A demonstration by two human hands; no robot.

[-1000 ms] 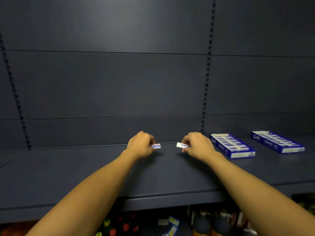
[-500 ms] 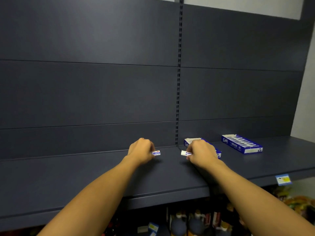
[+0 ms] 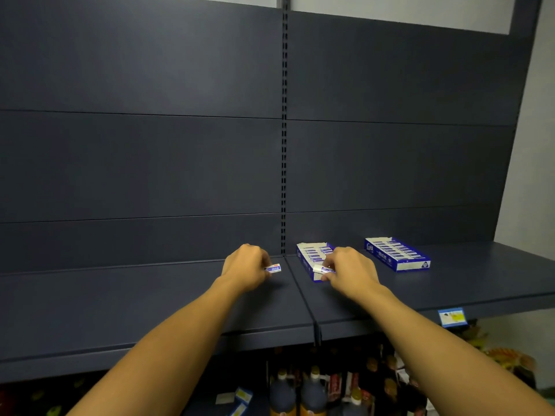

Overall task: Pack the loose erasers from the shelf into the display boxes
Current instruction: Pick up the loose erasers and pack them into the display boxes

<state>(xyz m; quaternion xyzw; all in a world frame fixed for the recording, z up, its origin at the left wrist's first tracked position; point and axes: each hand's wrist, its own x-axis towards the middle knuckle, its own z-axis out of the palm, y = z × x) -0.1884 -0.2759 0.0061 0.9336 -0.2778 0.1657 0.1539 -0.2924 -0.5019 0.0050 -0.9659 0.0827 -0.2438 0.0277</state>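
My left hand (image 3: 246,270) pinches a small white and blue eraser (image 3: 274,269) just above the dark shelf (image 3: 150,301). My right hand (image 3: 350,273) pinches a second eraser (image 3: 320,269) over the near end of a blue display box (image 3: 312,256), which holds rows of erasers and is partly hidden by that hand. Another blue display box (image 3: 396,254) filled with erasers lies further right on the shelf.
A slotted upright (image 3: 284,145) splits the dark back panel. A blue and yellow price tag (image 3: 451,316) hangs on the shelf's front edge at the right. Dark bottles (image 3: 312,391) and other goods stand on the level below.
The view has swung to the right. Both hands, each still holding its eraser, have moved right along the shelf, and my right hand now sits over the nearer display box.
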